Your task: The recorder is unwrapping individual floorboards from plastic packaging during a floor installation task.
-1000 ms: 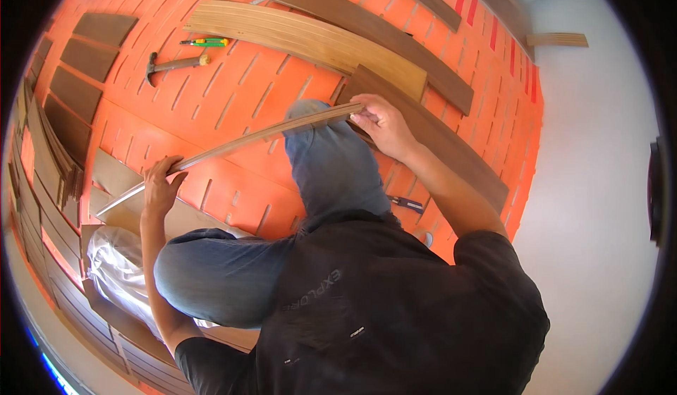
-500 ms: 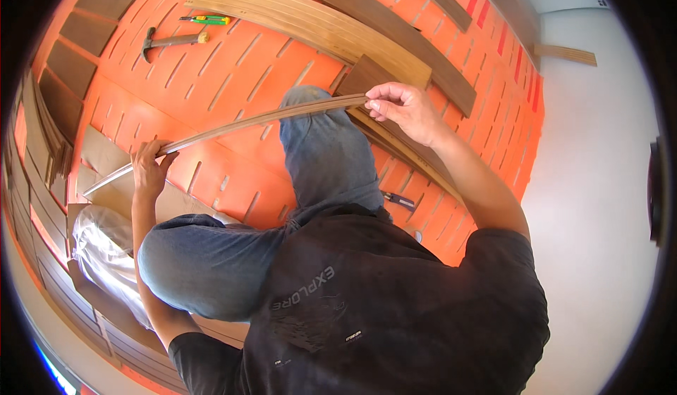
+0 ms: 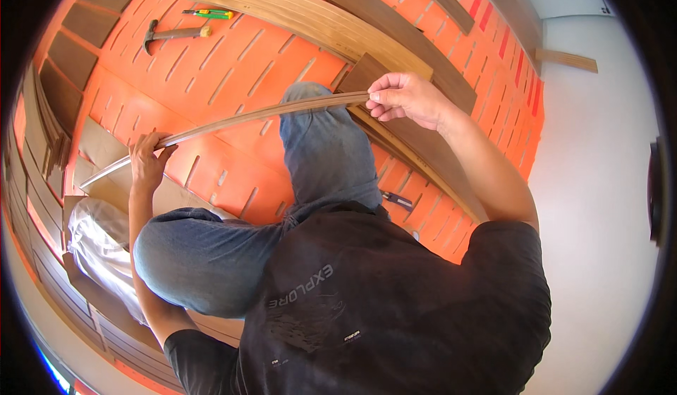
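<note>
A long, thin wood-coloured trim strip [image 3: 261, 115] stretches across in front of me, over my raised knee. My right hand [image 3: 403, 101] pinches its right end between thumb and fingertips. Toward the other end, my left hand [image 3: 148, 161] is closed round the strip, and a pale, shiny length sticks out beyond it to the left. Below my right hand lie brown floor planks [image 3: 416, 148], partly behind my knee and forearm.
Orange slotted underlay [image 3: 211, 106] covers the floor. A hammer [image 3: 176, 33] and a green utility knife [image 3: 211, 14] lie at the far left. Planks [image 3: 317, 21] lie beyond my knee. A dark-handled tool [image 3: 398, 200] rests by my leg; clear plastic wrap [image 3: 99, 240] is at left.
My right hand and forearm have shifted slightly to the right. Both hands keep hold of the trim strip, which lies at nearly the same slant.
</note>
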Demonstrator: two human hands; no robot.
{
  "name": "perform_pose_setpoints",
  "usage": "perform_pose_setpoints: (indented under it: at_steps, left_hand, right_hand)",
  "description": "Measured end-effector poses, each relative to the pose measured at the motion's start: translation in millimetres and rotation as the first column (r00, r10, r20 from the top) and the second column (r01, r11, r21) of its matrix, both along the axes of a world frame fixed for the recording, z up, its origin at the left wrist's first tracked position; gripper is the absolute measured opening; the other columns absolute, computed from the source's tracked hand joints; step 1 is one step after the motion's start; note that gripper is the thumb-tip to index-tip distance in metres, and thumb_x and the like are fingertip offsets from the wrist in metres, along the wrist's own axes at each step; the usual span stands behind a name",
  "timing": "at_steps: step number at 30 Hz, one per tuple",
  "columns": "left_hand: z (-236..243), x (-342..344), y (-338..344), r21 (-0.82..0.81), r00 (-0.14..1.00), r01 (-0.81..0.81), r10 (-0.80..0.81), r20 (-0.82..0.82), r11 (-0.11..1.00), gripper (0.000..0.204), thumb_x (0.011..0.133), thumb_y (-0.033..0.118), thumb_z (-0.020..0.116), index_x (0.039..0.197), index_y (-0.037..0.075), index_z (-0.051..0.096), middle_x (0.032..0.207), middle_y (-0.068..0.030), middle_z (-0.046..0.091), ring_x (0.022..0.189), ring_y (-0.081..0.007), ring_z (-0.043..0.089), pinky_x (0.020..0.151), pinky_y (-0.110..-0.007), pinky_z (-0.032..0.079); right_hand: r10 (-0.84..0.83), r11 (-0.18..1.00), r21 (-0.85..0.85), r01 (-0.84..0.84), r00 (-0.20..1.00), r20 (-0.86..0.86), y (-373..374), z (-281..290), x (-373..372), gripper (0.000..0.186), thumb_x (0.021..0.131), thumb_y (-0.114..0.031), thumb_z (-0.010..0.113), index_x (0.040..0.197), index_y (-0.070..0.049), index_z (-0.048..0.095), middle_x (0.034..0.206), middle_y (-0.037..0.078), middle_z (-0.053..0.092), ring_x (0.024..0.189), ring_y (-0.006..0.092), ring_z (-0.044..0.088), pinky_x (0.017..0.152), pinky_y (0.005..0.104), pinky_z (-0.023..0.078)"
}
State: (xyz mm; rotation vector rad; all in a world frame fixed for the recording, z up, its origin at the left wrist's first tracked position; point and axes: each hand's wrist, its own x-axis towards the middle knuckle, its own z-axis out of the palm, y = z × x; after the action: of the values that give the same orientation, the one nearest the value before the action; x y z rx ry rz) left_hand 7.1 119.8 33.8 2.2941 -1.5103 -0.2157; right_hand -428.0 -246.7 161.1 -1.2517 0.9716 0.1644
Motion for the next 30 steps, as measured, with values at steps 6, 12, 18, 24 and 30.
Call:
perform_pose_setpoints:
  at_steps: [6, 12, 18, 24, 30]
  left_hand:
    - [-3.1, 2.2, -0.7, -0.031, 1.0, 0.019, -0.018, 0.025, 0.999, 0.022, 0.085, 0.023, 0.086, 0.1, 0.011, 0.075, 0.091, 0.0003, 0.079, 0.093, -0.023, 0.066, 0.097, -0.044, 0.043]
    - [-0.8, -0.4, -5.3, -0.022, 1.0, 0.014, -0.014, 0.019, 1.0, 0.021, 0.084, 0.021, 0.086, 0.099, 0.011, 0.075, 0.09, 0.0013, 0.079, 0.091, -0.0222, 0.066, 0.097, -0.045, 0.041]
    - [-1.5, 1.0, -6.1, -0.005, 1.0, 0.009, -0.009, 0.022, 1.0, 0.02, 0.084, 0.02, 0.086, 0.098, 0.012, 0.073, 0.089, 0.0028, 0.078, 0.091, -0.0215, 0.065, 0.098, -0.046, 0.04]
    - [2.2, -1.3, -10.6, 0.006, 0.999, 0.016, -0.016, 0.035, 1.0, 0.019, 0.086, 0.022, 0.084, 0.097, 0.013, 0.073, 0.09, 0.0038, 0.078, 0.092, -0.0207, 0.065, 0.098, -0.044, 0.04]
    - [0.5, 2.5, -8.3, -0.005, 1.0, 0.003, -0.003, 0.004, 1.0, 0.018, 0.086, 0.023, 0.084, 0.098, 0.014, 0.073, 0.089, 0.0041, 0.077, 0.094, -0.0203, 0.066, 0.097, -0.044, 0.04]
  right_hand:
    - [0.088, 0.996, 0.042, -0.084, 0.99, -0.108, -12.8, 10.8, 9.3, 0.019, 0.102, -0.019, 0.072, 0.11, -0.004, 0.066, 0.106, 0.011, 0.073, 0.093, 0.0185, 0.073, 0.083, 0.0334, 0.062]
    - [0.11, 0.994, 0.039, -0.104, 0.98, -0.165, -19.1, 11.0, 14.9, 0.018, 0.1, -0.021, 0.073, 0.105, -0.004, 0.068, 0.101, 0.011, 0.074, 0.087, 0.0179, 0.073, 0.08, 0.0338, 0.062]
    - [0.147, 0.989, 0.042, -0.142, 0.964, -0.223, -22.5, 14.5, 24.7, 0.018, 0.099, -0.019, 0.075, 0.102, -0.003, 0.067, 0.099, 0.011, 0.075, 0.087, 0.0179, 0.073, 0.078, 0.0332, 0.062]
    - [0.224, 0.973, 0.016, -0.229, 0.932, -0.285, -28.3, 18.5, 33.5, 0.019, 0.098, -0.02, 0.076, 0.102, -0.003, 0.067, 0.1, 0.012, 0.074, 0.088, 0.0181, 0.072, 0.079, 0.0336, 0.062]
    - [0.175, 0.984, 0.06, -0.168, 0.973, -0.15, -26.2, 12.1, 27.0, 0.018, 0.1, -0.019, 0.073, 0.105, -0.004, 0.066, 0.104, 0.013, 0.074, 0.093, 0.0197, 0.073, 0.085, 0.0353, 0.062]
